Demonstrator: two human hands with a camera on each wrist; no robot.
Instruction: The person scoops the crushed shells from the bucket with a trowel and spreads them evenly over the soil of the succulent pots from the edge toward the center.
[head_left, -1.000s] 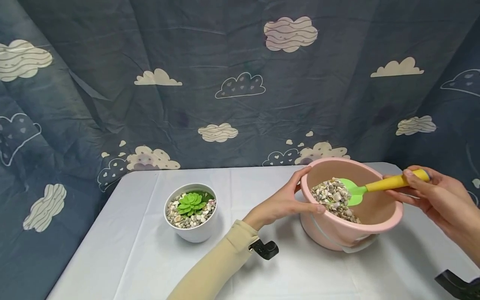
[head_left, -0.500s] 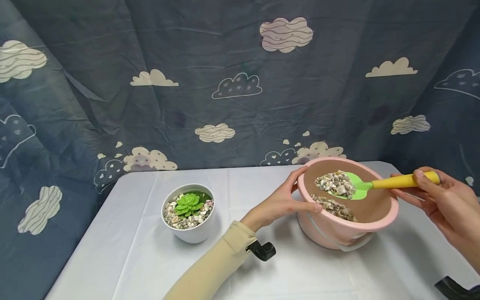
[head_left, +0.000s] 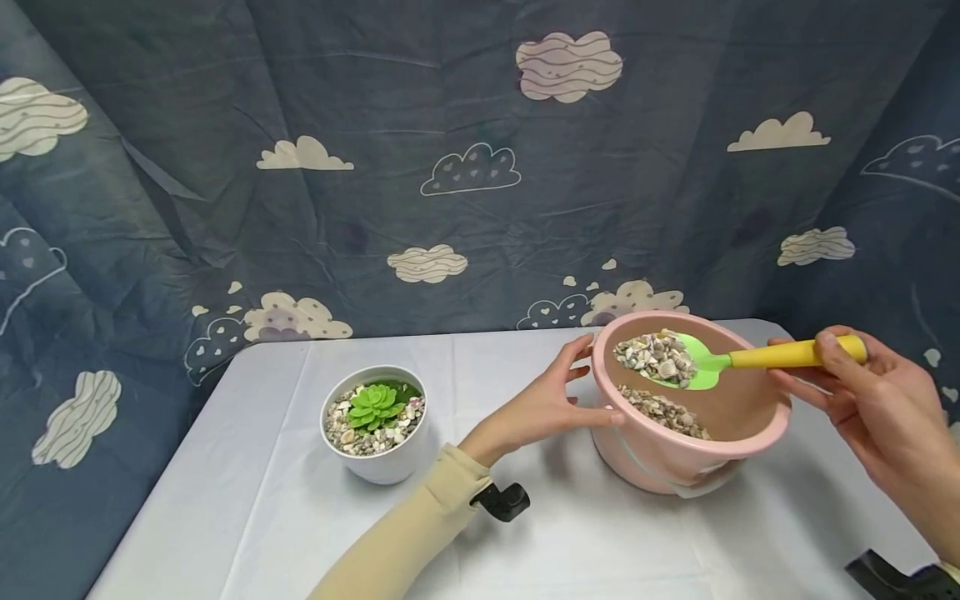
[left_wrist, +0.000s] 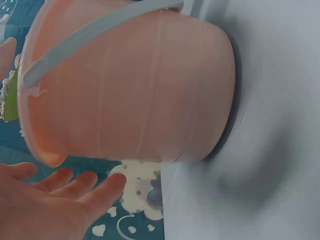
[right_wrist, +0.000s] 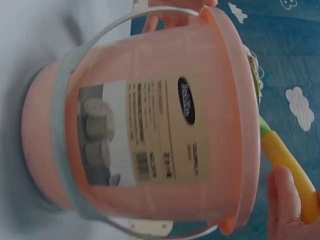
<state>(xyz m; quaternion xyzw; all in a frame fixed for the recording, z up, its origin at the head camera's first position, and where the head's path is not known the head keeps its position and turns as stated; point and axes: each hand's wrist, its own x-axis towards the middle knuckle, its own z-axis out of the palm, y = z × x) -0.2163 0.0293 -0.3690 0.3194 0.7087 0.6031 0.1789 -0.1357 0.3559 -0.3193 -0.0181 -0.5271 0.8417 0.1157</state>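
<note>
**Loaded scoop (head_left: 738,360) held at the mouth of the pink bucket (head_left: 742,406)**

Right hand (head_left: 888,404): grasping the scoop by its yellow handle (head_left: 783,355), which is pinched between thumb and fingers. From that hand the tool runs leftward, so its green blade (head_left: 703,367) sits at the far end of the grip, over the bucket's opening. I note a heap of gravel (head_left: 658,358) on the blade, with more loose gravel (head_left: 666,412) lying inside the bucket below it.

Left hand (head_left: 536,408): released, fingers spread, just beside the bucket's left side. My left wrist feed shows a gap between fingers and rim; whether the thumb tip touches the rim, I cannot tell.

Bucket stands on the white-covered counter (head_left: 285,533), between the two hands. My right wrist feed gives a printed label (right_wrist: 145,132) on its wall and a pale bail (right_wrist: 61,120) hanging across that side.

Well left of the bucket I log a white pot (head_left: 386,471), gravel-topped, holding a green succulent (head_left: 375,407). Behind everything: a dark cloth (head_left: 360,212) with cloud prints.
</note>
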